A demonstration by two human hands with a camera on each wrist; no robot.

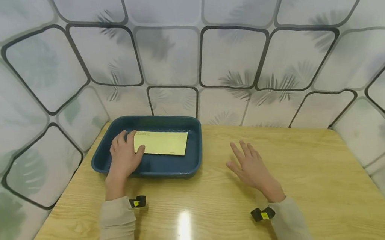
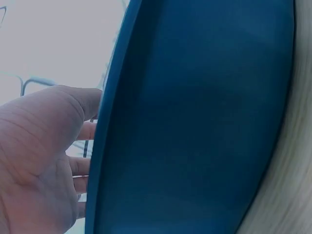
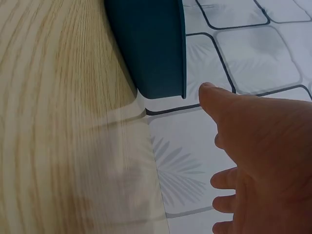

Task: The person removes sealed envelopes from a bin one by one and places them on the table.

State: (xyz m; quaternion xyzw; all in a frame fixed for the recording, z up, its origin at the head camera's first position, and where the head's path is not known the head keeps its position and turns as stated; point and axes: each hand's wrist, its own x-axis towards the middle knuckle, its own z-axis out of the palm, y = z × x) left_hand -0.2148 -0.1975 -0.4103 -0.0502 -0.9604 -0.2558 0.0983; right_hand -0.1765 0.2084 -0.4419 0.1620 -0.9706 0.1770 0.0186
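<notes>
A blue tray (image 1: 169, 167) stands at the table's back left. Inside it lies a pale yellow envelope (image 1: 162, 143), with a row of small boxes printed along its top left edge. My left hand (image 1: 124, 155) reaches over the tray's near left side, its thumb and index finger spread at the envelope's left end. Whether they touch the paper cannot be told. In the left wrist view the tray's wall (image 2: 195, 117) hides the fingertips of the left hand (image 2: 41, 156). To the right of the tray, my right hand (image 1: 250, 168) hovers with fingers spread, holding nothing.
The wooden table (image 1: 219, 200) carries the tray, and bare wood shows to its right and in front. A patterned wall covering (image 1: 170, 57) closes off the back and both sides. Black wrist cameras (image 1: 262, 214) sit at both cuffs.
</notes>
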